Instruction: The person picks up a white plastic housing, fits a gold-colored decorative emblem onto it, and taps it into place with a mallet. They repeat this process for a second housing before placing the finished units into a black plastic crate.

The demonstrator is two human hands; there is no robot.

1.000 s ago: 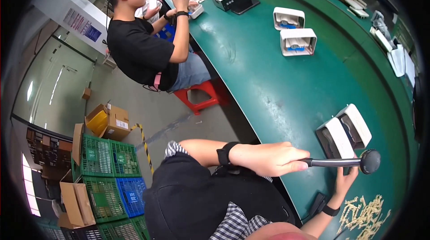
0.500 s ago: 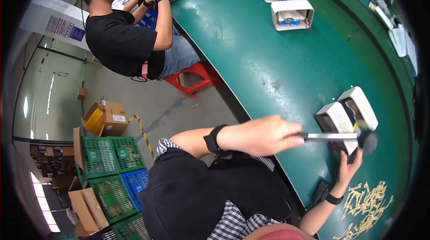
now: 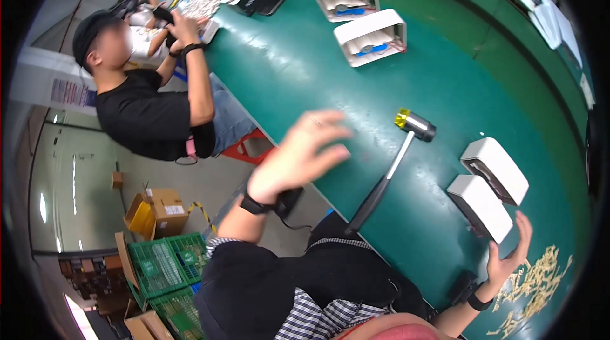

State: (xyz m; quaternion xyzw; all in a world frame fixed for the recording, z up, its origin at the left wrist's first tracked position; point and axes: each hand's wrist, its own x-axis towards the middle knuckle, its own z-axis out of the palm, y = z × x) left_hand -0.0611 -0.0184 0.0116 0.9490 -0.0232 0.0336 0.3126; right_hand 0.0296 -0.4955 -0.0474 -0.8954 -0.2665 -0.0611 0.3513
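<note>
My left hand (image 3: pixel 298 156) is over the table's near edge, fingers spread and holding nothing. To its right a mallet (image 3: pixel 397 165) lies on the green table, with a yellow face, a dark face and a black grip reaching the edge. My right hand (image 3: pixel 506 264) is open, thumb and fingers apart, beside the near end of a white plastic housing (image 3: pixel 481 206); whether it touches I cannot tell. Against that housing stands a second white housing (image 3: pixel 495 168), with a dark opening along its side.
Two more white housings (image 3: pixel 372 36) with blue parts and wires inside stand farther back. Small pale-yellow pieces (image 3: pixel 534 289) lie in a heap at the right. A black object (image 3: pixel 462 286) sits by the near edge. At left are a seated co-worker (image 3: pixel 146 102), green crates (image 3: pixel 159 264) and a carton (image 3: pixel 162 210).
My left hand has let go of the mallet, which now lies on the table, and has drawn back to the left. My right hand's fingers have opened at the near housing.
</note>
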